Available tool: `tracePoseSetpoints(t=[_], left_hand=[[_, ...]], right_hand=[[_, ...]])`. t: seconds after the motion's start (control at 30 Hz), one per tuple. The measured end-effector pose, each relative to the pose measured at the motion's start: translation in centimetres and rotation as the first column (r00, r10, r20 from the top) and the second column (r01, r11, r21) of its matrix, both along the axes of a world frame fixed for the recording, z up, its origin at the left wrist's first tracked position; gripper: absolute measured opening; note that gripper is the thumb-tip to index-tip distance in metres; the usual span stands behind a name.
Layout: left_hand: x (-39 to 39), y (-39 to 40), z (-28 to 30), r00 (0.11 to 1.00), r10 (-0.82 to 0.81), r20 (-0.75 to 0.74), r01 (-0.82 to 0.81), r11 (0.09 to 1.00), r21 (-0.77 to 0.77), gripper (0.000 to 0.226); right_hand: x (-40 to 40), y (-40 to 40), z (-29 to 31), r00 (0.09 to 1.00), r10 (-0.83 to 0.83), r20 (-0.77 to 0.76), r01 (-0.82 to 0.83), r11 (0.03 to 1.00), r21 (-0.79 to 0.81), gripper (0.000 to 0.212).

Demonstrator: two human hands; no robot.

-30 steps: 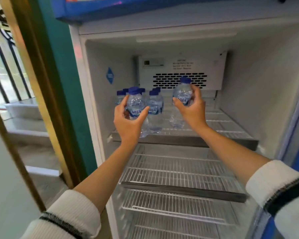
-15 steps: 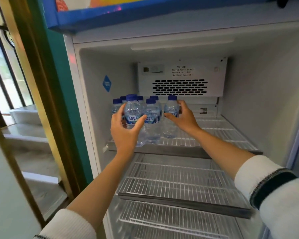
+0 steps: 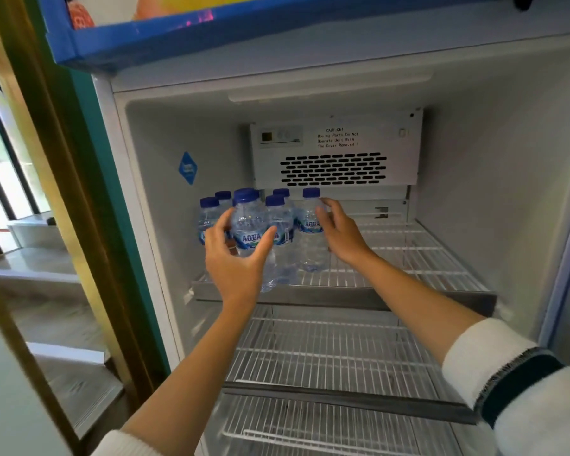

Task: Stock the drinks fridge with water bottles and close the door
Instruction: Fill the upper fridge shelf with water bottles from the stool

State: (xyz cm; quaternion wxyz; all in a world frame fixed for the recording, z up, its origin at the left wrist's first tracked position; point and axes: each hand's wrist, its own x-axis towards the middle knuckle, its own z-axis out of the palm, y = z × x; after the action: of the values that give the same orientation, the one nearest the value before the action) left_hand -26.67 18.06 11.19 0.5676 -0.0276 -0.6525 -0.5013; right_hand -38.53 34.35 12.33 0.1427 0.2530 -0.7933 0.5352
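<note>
Clear-plastic water bottle, blue cap, "AQUA" label [image 3: 250, 225]: grasped by the left hand [image 3: 236, 258], thumb on its right side, fingers curled round its left; it stands at the front left of the top wire shelf [image 3: 408, 258]. Right hand [image 3: 339, 235]: fingers straight and relaxed, released, lying just beside the rightmost bottle [image 3: 311, 232]; whether they touch it cannot be told. That bottle stands upright on the same shelf.
Further bottles [image 3: 222, 200]: a tight upright cluster behind and between the two named, all blue-capped, filling the shelf's left rear corner.
Sleeves: white knit, a dark band on the right cuff [image 3: 514, 383].
Fridge interior: white walls; vented fan cover [image 3: 334, 149] on the back wall above the bottles, printed with a caution notice; blue diamond sticker [image 3: 187, 167] on the left wall. Two more wire shelves [image 3: 326, 350] below, bare where seen.
Fridge top: blue header panel [image 3: 211, 28]. Left of the cabinet: a green and gold frame [image 3: 63, 159].
</note>
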Motion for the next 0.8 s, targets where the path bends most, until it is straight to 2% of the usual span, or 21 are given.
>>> tracePoseSetpoints(t=[0.1,0.2,0.27,0.43,0.63,0.8], left_hand=[[0.1,1.8,0.0,0.999,0.016,-0.04,-0.018,0.999,-0.04,0.064],[-0.1,4.3,0.0,0.999,0.018,-0.033,-0.021,0.994,-0.107,0.067],[-0.4,5.9,0.1,1.0,0.007,-0.016,-0.01,0.989,-0.15,0.068],[-1.9,8.0,0.5,0.999,0.032,0.005,-0.03,0.98,-0.196,0.067],[-3.7,7.6,-0.6,0.977,0.198,0.083,-0.157,0.921,-0.357,0.076],[-4.7,6.9,-0.3,0.905,0.426,-0.015,-0.362,0.749,-0.555,0.076]], right_hand=[[-0.3,0.9,-0.1,0.976,-0.219,0.003,0.217,0.968,0.123,0.045],[-0.8,2.3,-0.4,0.906,-0.42,-0.05,0.418,0.87,0.261,0.044],[-1.0,2.6,-0.6,0.862,-0.499,-0.094,0.5,0.804,0.323,0.043],[-1.2,2.5,-0.6,0.818,-0.573,-0.046,0.544,0.745,0.386,0.051],[-1.2,2.2,-0.6,0.822,-0.57,0.002,0.523,0.755,0.396,0.051],[-1.0,2.3,-0.6,0.835,-0.55,-0.017,0.51,0.761,0.401,0.048]])
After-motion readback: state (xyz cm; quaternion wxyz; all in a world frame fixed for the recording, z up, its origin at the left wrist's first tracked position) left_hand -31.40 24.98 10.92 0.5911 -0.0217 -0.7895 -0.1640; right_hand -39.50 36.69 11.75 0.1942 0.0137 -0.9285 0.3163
